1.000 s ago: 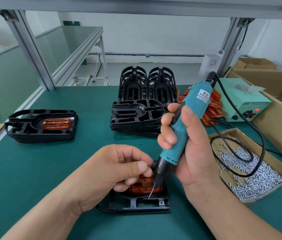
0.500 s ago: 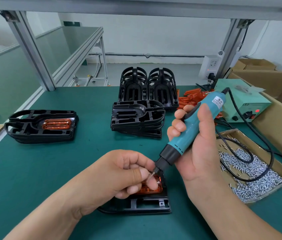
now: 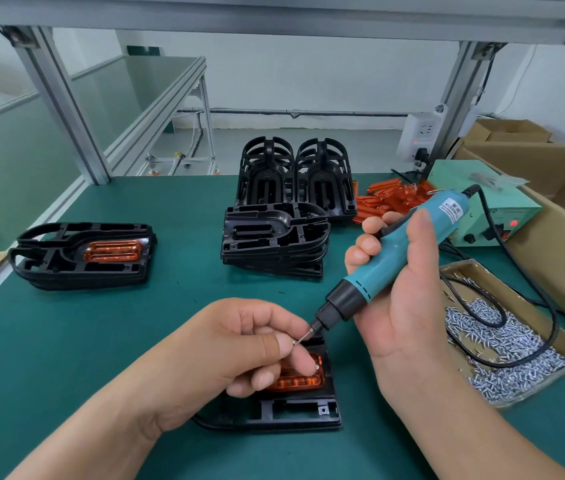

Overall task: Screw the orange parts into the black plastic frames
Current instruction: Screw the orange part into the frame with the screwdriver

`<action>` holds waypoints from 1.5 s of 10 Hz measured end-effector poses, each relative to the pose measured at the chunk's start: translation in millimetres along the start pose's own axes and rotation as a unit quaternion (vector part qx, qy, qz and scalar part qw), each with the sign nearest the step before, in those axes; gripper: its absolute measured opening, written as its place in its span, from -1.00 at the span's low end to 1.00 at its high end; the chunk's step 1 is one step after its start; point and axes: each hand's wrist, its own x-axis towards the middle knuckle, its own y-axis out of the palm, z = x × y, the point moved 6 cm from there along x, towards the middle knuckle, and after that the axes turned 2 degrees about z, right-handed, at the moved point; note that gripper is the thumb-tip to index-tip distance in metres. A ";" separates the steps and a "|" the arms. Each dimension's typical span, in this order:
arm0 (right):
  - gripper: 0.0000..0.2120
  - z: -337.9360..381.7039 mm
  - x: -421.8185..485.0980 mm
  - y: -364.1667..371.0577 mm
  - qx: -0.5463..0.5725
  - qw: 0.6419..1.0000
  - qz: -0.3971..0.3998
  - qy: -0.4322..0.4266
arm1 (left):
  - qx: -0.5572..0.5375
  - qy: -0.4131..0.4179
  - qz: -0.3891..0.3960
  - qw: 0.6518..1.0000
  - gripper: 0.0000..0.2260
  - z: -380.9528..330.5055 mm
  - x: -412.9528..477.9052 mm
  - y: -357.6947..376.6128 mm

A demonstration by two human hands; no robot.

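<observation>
Frame (image 3: 274,415) with orange part (image 3: 302,381) seated lay flat on mat (image 3: 101,341) nearest the person, under left hand (image 3: 232,348), whose curled fingers pinched screw (image 3: 295,341) against bit of driver (image 3: 357,291), apparently to load it; right hand (image 3: 406,306) gripped driver, tilted leftward accordingly.

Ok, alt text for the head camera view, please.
Over a black frame holding an orange part, the right hand grips a teal electric screwdriver, its bit at a small screw pinched by the left hand. A box of screws sits at right, another fitted frame at far left.
</observation>
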 end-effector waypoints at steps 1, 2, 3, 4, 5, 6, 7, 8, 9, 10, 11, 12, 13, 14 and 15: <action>-0.77 1.1 1.0 -1.8 0.003 1.000 -0.004 -0.005 | -0.003 0.001 0.004 1.000 -0.81 -0.3 0.0 0.2; -0.77 1.1 0.9 -1.6 -0.004 1.000 -0.003 -0.009 | 0.004 -0.001 0.001 1.000 -0.80 -0.3 0.7 -0.1; -0.77 1.1 0.7 -1.2 -0.005 1.000 0.000 -0.009 | 0.005 0.000 -0.009 1.000 -0.80 -1.0 0.4 -1.5; -0.77 2.1 0.9 -0.6 -0.004 1.000 0.002 -0.012 | -0.003 0.002 -0.018 1.000 -0.82 -1.6 0.1 -2.3; -0.78 3.0 0.5 1.1 0.000 1.000 0.009 -0.017 | -0.009 0.003 -0.024 1.000 -0.82 -0.7 0.3 -2.7; -0.77 3.5 -1.0 2.1 0.003 1.000 0.016 -0.021 | -0.010 0.003 -0.023 1.000 -0.82 0.5 0.7 -2.4; -0.77 3.2 -1.5 2.5 0.002 1.000 0.016 -0.021 | -0.003 0.004 -0.013 1.000 -0.81 1.7 2.0 -2.4; -0.77 4.0 -0.5 2.5 -0.002 1.000 0.012 -0.023 | 0.003 0.006 -0.007 1.000 -0.80 3.0 3.1 -2.5; -0.77 4.3 -0.2 2.6 -0.002 1.000 0.011 -0.023 | 0.007 0.011 -0.004 1.000 -0.80 3.5 3.0 -2.6; -0.77 4.4 -0.5 2.2 -0.001 1.000 0.009 -0.023 | 0.007 0.014 0.001 1.000 -0.79 3.0 3.1 -1.9; -0.77 5.0 -0.9 2.1 -0.001 1.000 0.008 -0.025 | 0.011 0.016 0.003 1.000 -0.80 2.4 3.2 -1.3; -0.78 4.9 -1.3 2.1 -0.001 1.000 0.008 -0.024 | 0.013 0.017 0.006 1.000 -0.80 2.6 3.0 -1.1; -0.78 3.6 -0.8 2.4 -0.003 1.000 0.007 -0.018 | 0.012 0.017 0.009 1.000 -0.80 3.2 3.6 -1.0; -0.79 3.5 -0.3 2.0 -0.009 1.000 0.008 -0.015 | 0.015 0.018 0.006 1.000 -0.80 4.2 4.0 -2.3; -0.80 4.0 0.0 2.6 -0.017 1.000 0.015 -0.015 | 0.015 0.022 0.000 1.000 -0.81 5.3 4.5 -3.0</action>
